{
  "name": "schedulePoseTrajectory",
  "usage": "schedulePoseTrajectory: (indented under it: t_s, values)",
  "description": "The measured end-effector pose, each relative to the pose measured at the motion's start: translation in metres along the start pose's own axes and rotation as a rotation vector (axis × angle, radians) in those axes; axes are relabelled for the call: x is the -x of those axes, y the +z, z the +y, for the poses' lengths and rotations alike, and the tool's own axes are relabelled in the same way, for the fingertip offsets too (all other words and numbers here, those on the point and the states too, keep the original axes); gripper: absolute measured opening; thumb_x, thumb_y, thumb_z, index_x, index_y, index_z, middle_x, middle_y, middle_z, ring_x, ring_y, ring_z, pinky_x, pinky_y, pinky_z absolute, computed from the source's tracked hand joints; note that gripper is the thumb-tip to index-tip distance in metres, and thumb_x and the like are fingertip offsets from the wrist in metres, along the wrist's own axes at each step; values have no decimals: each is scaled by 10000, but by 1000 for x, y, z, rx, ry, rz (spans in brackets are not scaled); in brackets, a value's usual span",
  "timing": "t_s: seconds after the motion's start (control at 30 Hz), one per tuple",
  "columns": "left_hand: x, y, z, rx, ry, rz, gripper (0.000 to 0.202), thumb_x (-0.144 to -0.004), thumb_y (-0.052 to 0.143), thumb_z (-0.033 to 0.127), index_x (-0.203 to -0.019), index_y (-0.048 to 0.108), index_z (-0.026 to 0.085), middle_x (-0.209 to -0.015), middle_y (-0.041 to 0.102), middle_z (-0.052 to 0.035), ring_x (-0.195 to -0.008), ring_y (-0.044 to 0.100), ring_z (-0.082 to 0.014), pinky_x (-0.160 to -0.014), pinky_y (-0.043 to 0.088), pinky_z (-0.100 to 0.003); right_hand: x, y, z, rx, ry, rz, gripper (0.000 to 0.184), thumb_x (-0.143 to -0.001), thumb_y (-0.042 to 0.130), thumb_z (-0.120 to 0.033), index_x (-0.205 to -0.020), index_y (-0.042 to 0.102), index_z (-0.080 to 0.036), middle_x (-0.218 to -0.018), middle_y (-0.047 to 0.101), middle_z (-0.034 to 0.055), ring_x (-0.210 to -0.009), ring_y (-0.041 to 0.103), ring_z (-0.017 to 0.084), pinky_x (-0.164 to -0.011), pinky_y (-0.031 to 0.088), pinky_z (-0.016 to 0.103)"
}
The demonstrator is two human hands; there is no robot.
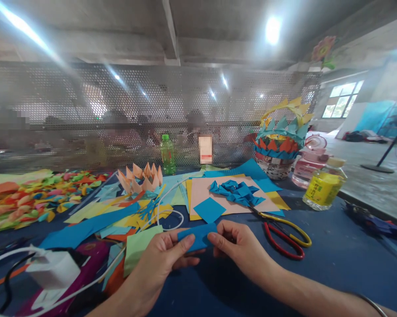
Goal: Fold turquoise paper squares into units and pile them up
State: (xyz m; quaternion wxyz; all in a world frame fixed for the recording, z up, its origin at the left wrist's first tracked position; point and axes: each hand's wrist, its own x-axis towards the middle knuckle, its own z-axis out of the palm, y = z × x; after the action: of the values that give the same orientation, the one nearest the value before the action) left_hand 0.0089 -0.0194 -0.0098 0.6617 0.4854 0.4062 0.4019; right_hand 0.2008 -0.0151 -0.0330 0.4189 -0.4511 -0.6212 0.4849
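Observation:
Between my hands is a blue piece of paper (pixel 198 236), folded into a flat strip, held just above the dark blue table. My left hand (pixel 167 251) pinches its left end, thumb on top. The right end is pinched between thumb and fingers of my right hand (pixel 233 240). Just beyond lies a flat blue paper square (pixel 209 209) on a pale pink sheet (pixel 198 189). A pile of folded blue paper pieces (pixel 236 191) rests on the same sheet. Scissors (pixel 286 233) with one red and one yellow handle lie to the right of my right hand.
Orange folded paper points (pixel 142 178) form a ring at back left, near heaped coloured paper pieces (pixel 62 198). A white plug adapter (pixel 54 268) and cables lie left. A decorated basket (pixel 277 149), a yellow-labelled bottle (pixel 325 185) and a green bottle (pixel 168 154) stand before a perforated metal screen (pixel 125 97).

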Motion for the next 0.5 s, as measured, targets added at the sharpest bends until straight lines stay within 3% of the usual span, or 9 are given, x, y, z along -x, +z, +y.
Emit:
schedulePoseTrajectory:
  t_s: [0.5]
  values:
    - [0,-2,-1,-22,-6,-2,239,-787,758,368,-967,766,212,-920,763,-60,-856,694,-192,-699,557,-212,2,0,-5,34,-40,25,300,-838,608,-419,-693,501,-179,-640,622,2,-624,549,136,-604,404,242]
